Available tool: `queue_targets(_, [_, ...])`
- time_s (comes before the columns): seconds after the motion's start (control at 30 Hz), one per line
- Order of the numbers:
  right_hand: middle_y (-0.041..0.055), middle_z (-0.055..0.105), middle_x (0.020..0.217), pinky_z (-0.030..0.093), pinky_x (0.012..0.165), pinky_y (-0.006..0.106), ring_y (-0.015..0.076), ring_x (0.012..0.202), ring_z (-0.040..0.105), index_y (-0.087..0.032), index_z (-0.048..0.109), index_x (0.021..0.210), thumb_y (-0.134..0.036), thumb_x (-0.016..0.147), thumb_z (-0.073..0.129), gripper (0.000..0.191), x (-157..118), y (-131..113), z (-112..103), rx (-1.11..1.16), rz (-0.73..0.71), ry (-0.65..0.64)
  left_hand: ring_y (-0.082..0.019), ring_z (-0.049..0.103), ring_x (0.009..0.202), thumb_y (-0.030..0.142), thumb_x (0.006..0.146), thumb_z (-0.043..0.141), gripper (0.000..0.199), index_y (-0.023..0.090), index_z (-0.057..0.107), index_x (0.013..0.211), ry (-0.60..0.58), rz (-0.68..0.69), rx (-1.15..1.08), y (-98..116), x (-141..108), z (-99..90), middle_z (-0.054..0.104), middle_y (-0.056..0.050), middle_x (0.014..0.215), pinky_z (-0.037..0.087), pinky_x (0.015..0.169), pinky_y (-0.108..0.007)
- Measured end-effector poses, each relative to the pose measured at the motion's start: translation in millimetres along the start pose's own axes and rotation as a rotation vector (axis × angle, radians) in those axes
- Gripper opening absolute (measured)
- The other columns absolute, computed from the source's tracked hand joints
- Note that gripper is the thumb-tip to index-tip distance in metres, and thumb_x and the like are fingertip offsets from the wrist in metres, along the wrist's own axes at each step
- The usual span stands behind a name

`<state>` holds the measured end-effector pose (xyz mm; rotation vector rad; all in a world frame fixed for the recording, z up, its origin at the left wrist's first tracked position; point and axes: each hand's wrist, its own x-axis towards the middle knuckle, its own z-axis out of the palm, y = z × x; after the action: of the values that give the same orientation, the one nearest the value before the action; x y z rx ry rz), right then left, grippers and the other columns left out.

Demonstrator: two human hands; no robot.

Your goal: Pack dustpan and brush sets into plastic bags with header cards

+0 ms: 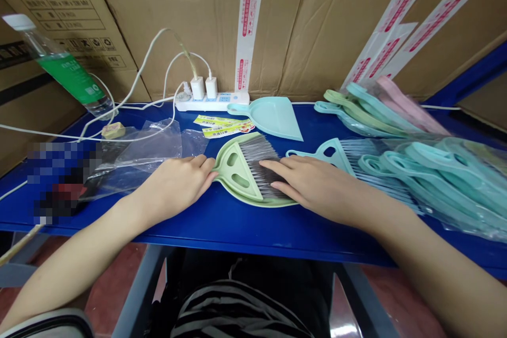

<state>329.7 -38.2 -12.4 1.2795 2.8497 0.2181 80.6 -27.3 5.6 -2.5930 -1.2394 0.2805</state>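
My left hand rests at the left end of a pale green plastic dustpan, its fingertips against the rim. My right hand lies with spread fingers on the grey bristles of a hand brush, which sits inside the pan. Its handle is hidden. To the right of my right hand lies a teal brush. A teal dustpan stands farther back. Bagged teal brushes and dustpans pile up at the right, behind them a bundle of green, teal and pink handles.
A blue table carries everything. Behind stand cardboard boxes. A white power strip with chargers and loose cables lies at the back. Left of my hands are a clear plastic bag, yellow labels and a water bottle.
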Motion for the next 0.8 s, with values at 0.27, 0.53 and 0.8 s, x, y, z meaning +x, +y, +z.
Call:
queue_targets(0.27, [0.0142,0.073,0.106,0.055,0.082,0.042,0.0285,0.1,0.069,-0.012,0.055,0.134,-0.021,0.097,0.039,0.042,-1.9,-0.2,1.0,-0.001,0.008,0.009,-0.019,0.065,0.061,0.032,0.101,0.029,0.036,0.016,0.059,0.091,0.013,0.008,-0.016,1.2,-1.4,0.1,0.066,-0.006,0.078,0.045,0.053,-0.028])
queue_targets(0.53, [0.0131,0.074,0.103,0.055,0.08,0.04,0.0272,0.099,0.068,-0.013,0.055,0.134,-0.021,0.097,0.038,0.042,-2.5,0.8,3.7,-0.008,-0.004,0.023,-0.02,0.065,0.06,0.032,0.101,0.03,0.036,0.016,0.06,0.091,0.007,0.004,-0.031,0.9,-2.1,0.5,0.066,-0.006,0.078,0.045,0.054,-0.029])
queue_targets(0.8, [0.0129,0.074,0.103,0.055,0.08,0.04,0.0265,0.096,0.069,-0.013,0.056,0.133,-0.021,0.097,0.037,0.041,-2.4,0.4,2.7,-0.003,-0.008,0.021,-0.02,0.065,0.062,0.032,0.101,0.031,0.035,0.016,0.06,0.09,0.0,0.01,-0.01,1.2,-2.1,0.5,0.067,-0.006,0.08,0.046,0.055,-0.029])
